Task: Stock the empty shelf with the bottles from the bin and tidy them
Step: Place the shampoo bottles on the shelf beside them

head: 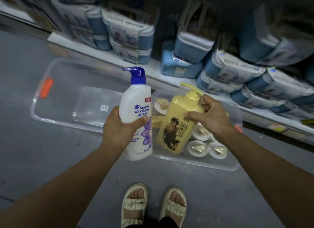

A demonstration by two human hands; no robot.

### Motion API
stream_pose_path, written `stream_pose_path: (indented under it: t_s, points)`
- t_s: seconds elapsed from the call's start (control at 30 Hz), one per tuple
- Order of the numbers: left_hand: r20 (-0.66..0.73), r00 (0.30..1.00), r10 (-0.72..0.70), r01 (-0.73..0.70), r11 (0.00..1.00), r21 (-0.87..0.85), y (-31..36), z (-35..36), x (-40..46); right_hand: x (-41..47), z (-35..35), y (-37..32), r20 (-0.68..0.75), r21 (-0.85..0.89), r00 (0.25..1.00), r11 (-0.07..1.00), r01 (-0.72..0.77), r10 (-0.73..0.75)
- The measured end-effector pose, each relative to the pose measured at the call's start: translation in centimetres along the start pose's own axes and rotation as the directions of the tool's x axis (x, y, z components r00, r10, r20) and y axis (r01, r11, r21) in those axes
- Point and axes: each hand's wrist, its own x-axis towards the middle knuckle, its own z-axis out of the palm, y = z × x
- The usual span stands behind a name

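My left hand (119,127) grips a white shampoo bottle (136,112) with a blue pump, held upright above the floor. A yellow pump bottle (178,122) is in my right hand (214,117), gripped near its shoulder and tilted over the clear plastic bin (195,161). Inside the bin stand several bottles with white and gold pump tops (198,147), seen from above.
A clear bin lid (56,98) with an orange handle lies on the grey floor to the left. A low white shelf (153,69) behind the bin carries stacked blue and white lunch boxes (130,33). My sandalled feet (153,205) stand in front of the bin.
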Motion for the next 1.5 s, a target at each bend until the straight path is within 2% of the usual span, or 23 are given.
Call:
stream_pose_path:
  t_s: [0.2,0.37,0.57,0.87,1.2,1.5]
  points:
    - [0.029,0.996,0.081,-0.081,0.997,-0.012,8.7,-2.3,-3.2,-3.5,-5.1,-8.6,-0.044,0.004,0.998,0.999,0.048,-0.048]
    - [0.049,0.986,0.159,-0.158,0.987,-0.024,16.3,-5.1,-6.6,-7.4,-8.7,-16.4,-0.086,-0.085,0.988,0.989,0.119,-0.126]
    - [0.078,0.951,0.298,-0.296,0.955,-0.031,25.9,-10.2,-11.0,-13.0,-12.5,-27.1,-0.061,-0.166,0.972,0.962,0.215,-0.228]
    - [0.067,0.865,0.498,-0.495,0.867,-0.055,38.5,-17.5,-17.8,-21.6,-16.0,-40.3,-0.143,-0.206,0.925,0.925,0.321,-0.353]
    - [0.066,0.706,0.705,-0.701,0.71,-0.076,50.5,-22.8,-24.6,-28.6,-19.3,-51.0,-0.229,-0.248,0.841,0.865,0.437,-0.49]
    - [0.062,0.629,0.775,-0.766,0.631,-0.126,60.0,-24.3,-28.0,-31.3,-23.5,-58.0,-0.331,-0.221,0.767,0.836,0.503,-0.549]
